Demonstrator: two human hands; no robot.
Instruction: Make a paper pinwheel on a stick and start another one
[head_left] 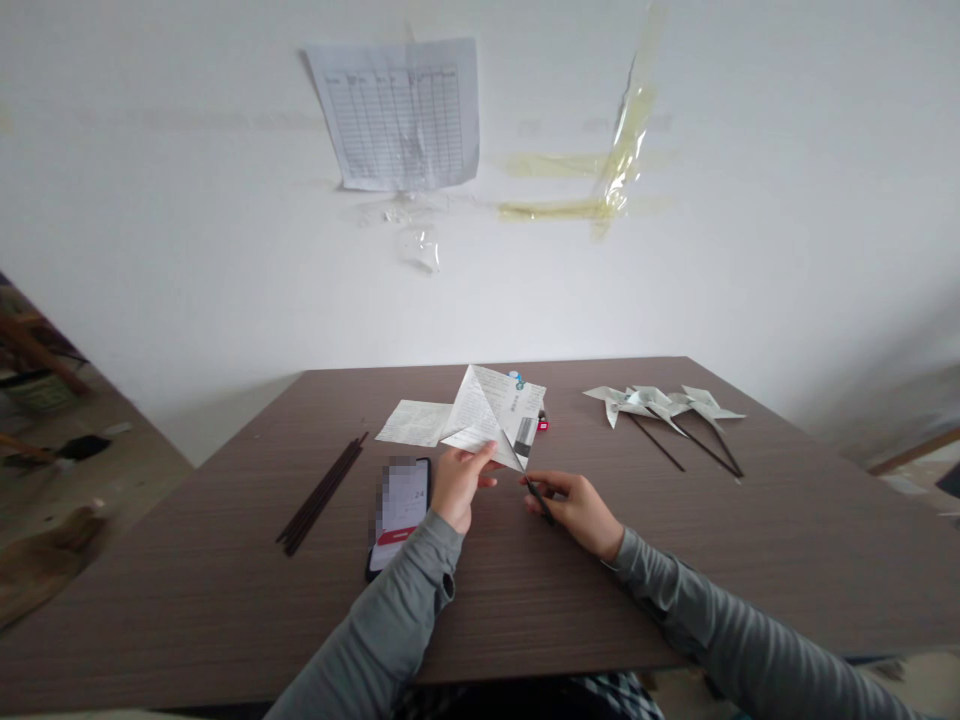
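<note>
My left hand (462,487) pinches the lower edge of a printed square of paper (487,407), thumb on top. The sheet is raised above the table and creased or cut along a diagonal. In my right hand (580,508) is a pair of scissors (538,500) with dark handles; the blades reach the paper's bottom corner. My fingers hide part of the handles. Another piece of printed paper (414,423) lies flat behind my left hand. A small red item (544,425) and a blue-and-white one (514,376) show partly behind the held sheet.
Several dark thin sticks (324,495) lie at the left, beside a phone (401,505) with a lit screen. Paper pinwheels (645,402) on dark sticks rest at the back right. The brown table (247,620) meets a white wall with a taped chart (405,115).
</note>
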